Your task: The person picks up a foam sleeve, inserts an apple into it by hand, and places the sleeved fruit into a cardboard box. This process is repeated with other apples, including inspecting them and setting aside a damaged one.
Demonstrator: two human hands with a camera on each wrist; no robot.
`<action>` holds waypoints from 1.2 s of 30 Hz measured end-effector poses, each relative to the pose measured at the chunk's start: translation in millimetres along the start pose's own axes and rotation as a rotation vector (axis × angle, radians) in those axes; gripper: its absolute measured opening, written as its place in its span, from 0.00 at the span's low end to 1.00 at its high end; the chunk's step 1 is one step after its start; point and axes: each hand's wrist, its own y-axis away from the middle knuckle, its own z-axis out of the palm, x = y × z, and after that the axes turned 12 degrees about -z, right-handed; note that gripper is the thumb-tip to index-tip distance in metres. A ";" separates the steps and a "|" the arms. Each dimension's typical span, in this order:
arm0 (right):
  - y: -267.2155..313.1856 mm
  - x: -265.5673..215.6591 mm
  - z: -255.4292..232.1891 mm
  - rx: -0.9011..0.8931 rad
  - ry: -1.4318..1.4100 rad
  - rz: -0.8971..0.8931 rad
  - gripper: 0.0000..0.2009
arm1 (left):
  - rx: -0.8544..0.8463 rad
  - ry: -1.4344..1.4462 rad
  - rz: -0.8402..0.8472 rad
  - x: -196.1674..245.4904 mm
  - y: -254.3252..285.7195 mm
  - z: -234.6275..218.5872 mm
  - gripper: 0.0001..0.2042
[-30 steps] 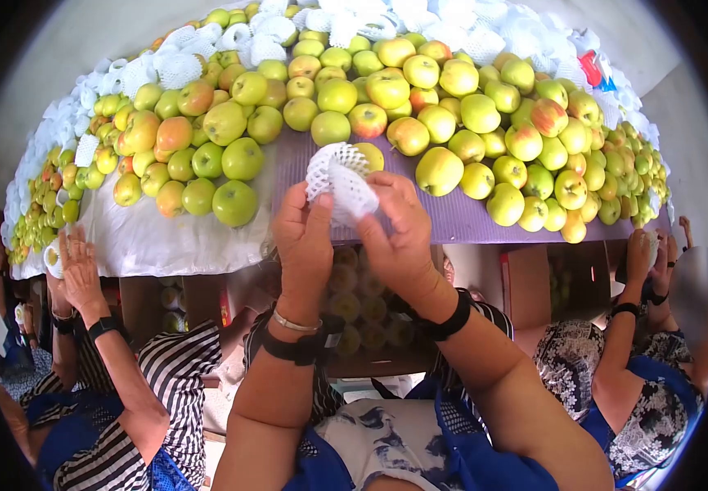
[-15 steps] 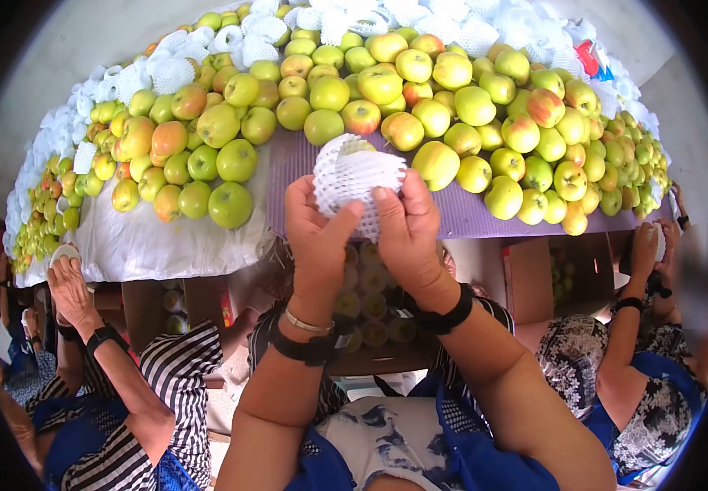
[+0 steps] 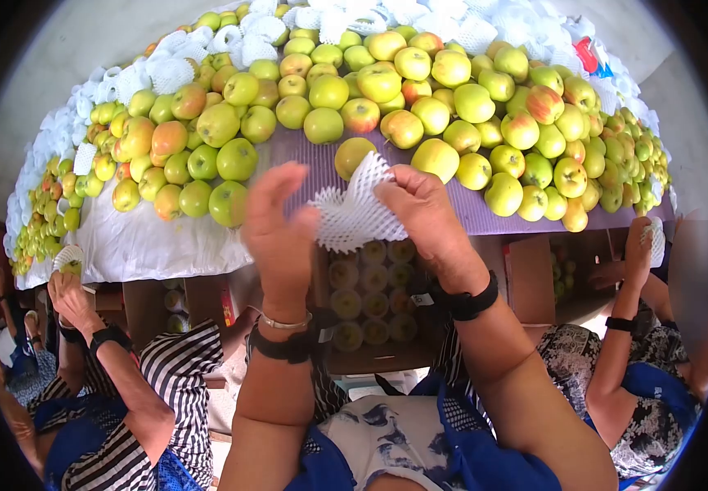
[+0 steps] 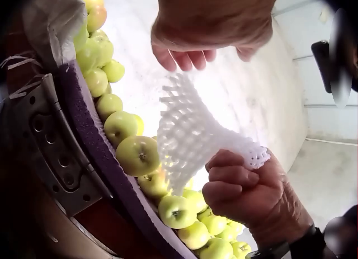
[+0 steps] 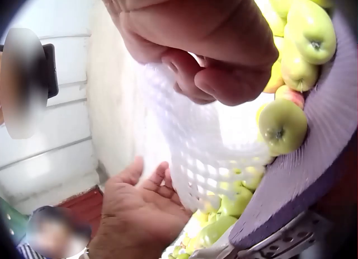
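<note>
A white foam net sleeve [image 3: 354,214] hangs between the two hands, its wide end flared toward the left. My right hand [image 3: 431,217] pinches its narrow end between thumb and curled fingers, which the left wrist view shows clearly. The left hand [image 3: 276,233] is raised with spread fingers, fingertips right at the sleeve's wide edge. No apple shows inside the mesh in the left wrist view. Just behind the sleeve, a single yellow-green apple [image 3: 354,158] sits on the purple padded table edge [image 3: 476,209].
Apples [image 3: 468,106] are heaped across the table, with more foam sleeves [image 3: 444,20] behind them. Below the edge stands a box [image 3: 378,360] of sleeved apples in rows. Other people work at both sides, one in a striped garment [image 3: 178,368].
The left hand has let go of the sleeve and moved left, opening its fingers. The sleeve, bunched in both hands earlier, now hangs flared from the right hand, uncovering the apple behind.
</note>
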 end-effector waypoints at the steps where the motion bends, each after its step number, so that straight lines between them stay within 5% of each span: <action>1: 0.9 -0.5 -0.1 -0.042 0.070 0.015 0.05 | -0.108 -0.115 0.043 2.2 0.1 5.3 0.22; 3: 1.5 -0.4 2.0 -0.042 0.045 -0.010 0.05 | -0.285 -0.245 -0.039 8.5 1.6 8.9 0.29; 8: 0.5 -2.0 -0.6 0.032 -0.080 -0.046 0.05 | -0.709 -0.346 -0.591 -4.1 -1.3 -1.4 0.45; 11: 1.3 -4.0 -1.7 0.007 -0.077 -0.016 0.06 | -0.663 -0.260 -0.353 -0.9 6.2 4.8 0.44; 14: 5.6 -9.6 0.9 -0.057 0.022 0.053 0.06 | -0.410 -0.429 -0.014 -1.9 7.1 8.6 0.41; 16: 5.6 -5.8 -0.7 -0.115 0.145 0.089 0.06 | -0.417 -0.472 -0.086 6.5 13.6 17.0 0.37; 19: 7.2 -3.1 0.5 -0.063 -0.272 -0.006 0.10 | -0.455 -0.367 -0.218 1.7 11.4 11.1 0.31; 22: 3.5 7.3 6.1 -0.045 0.202 -0.409 0.15 | -0.331 0.074 -0.408 -2.7 14.0 10.3 0.23; 23: 7.8 1.1 8.7 -0.109 0.344 -0.355 0.16 | -0.258 0.264 -0.476 -2.7 15.6 12.0 0.21; 27: 8.6 16.8 9.2 -0.325 -0.003 0.068 0.18 | -0.215 0.502 -0.580 -2.8 10.9 14.0 0.21; 30: 8.9 13.1 8.7 -0.421 0.095 0.118 0.18 | -0.375 0.565 -0.561 4.5 7.0 5.2 0.22; 33: 5.6 12.5 2.7 -0.543 0.262 0.221 0.19 | -0.355 0.569 -0.510 1.2 2.9 -2.6 0.21; 36: 10.6 14.8 7.0 -0.378 -0.009 0.059 0.22 | -0.313 0.535 -0.515 -2.4 -0.3 -7.9 0.18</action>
